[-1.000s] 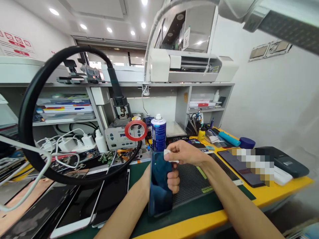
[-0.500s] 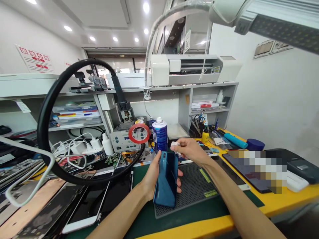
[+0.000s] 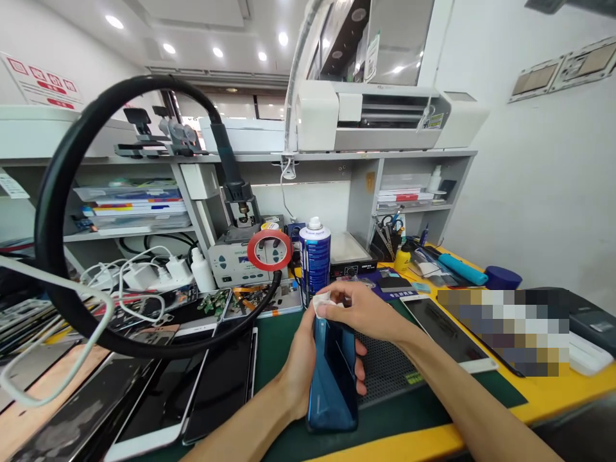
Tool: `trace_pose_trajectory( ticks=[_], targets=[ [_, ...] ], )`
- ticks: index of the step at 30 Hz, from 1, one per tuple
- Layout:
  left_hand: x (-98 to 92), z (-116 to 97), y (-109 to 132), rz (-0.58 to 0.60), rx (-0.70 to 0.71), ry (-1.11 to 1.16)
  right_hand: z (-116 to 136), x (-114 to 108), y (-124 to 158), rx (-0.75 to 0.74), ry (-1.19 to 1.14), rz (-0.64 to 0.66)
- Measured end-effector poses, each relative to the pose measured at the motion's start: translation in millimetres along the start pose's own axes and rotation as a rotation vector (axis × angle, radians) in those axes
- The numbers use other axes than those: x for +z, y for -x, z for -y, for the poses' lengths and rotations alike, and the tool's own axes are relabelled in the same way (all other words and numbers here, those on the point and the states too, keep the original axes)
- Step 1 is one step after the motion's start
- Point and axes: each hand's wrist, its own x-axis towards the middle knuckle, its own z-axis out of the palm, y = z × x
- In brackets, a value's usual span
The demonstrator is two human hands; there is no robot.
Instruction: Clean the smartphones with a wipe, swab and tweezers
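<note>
A glossy blue phone [image 3: 333,378] stands upright on its lower edge over the green bench mat [image 3: 269,340], its back towards me. My left hand [image 3: 301,362] is wrapped round its left side, fingertips showing at the right edge. My right hand [image 3: 359,309] pinches a small white wipe [image 3: 321,303] and presses it on the phone's top end. A black ribbed pad [image 3: 385,369] lies just behind the phone.
A blue-and-white spray can [image 3: 314,258] stands behind the hands, beside a red tape roll [image 3: 265,250] and a grey rework station [image 3: 231,260]. A thick black hose [image 3: 52,212] loops at left over several phones and screens [image 3: 158,401]. More phones and tools lie on the yellow benchtop [image 3: 553,394].
The phone has come nearer to me and stands more upright. My right hand has brought the wipe down from beside the phone onto its top end. The view shifted slightly.
</note>
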Motion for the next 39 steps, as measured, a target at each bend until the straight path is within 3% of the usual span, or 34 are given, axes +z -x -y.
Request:
trace_pose_trajectory(
  ticks=[5,10,16,22,27,34,39],
  targets=[
    [-4.2,1.7,-0.4,0.012,0.009,0.007,-0.8,-1.0,-0.1,0.113,-0.086,0.103],
    [-5.8,3.0,-0.5,0.056,0.012,0.025,-2.6,-6.4,0.3,0.133,-0.162,0.205],
    [-2.3,0.2,3.1,-0.003,-0.002,0.025,-4.8,-0.2,-1.3,0.130,-0.062,0.126],
    [-2.2,-0.7,3.4,0.016,0.008,0.035,4.1,2.7,2.6,0.090,-0.044,0.172],
    [-4.5,1.0,3.4,-0.004,0.022,0.053,8.7,12.0,3.9,0.221,0.008,0.091],
    [-2.0,0.5,5.1,0.067,0.035,0.044,10.6,-3.4,6.9,0.178,-0.092,0.246],
    [-7.2,3.0,0.2,0.072,0.040,0.069,10.2,9.8,5.0,0.235,-0.005,0.087]
  ],
)
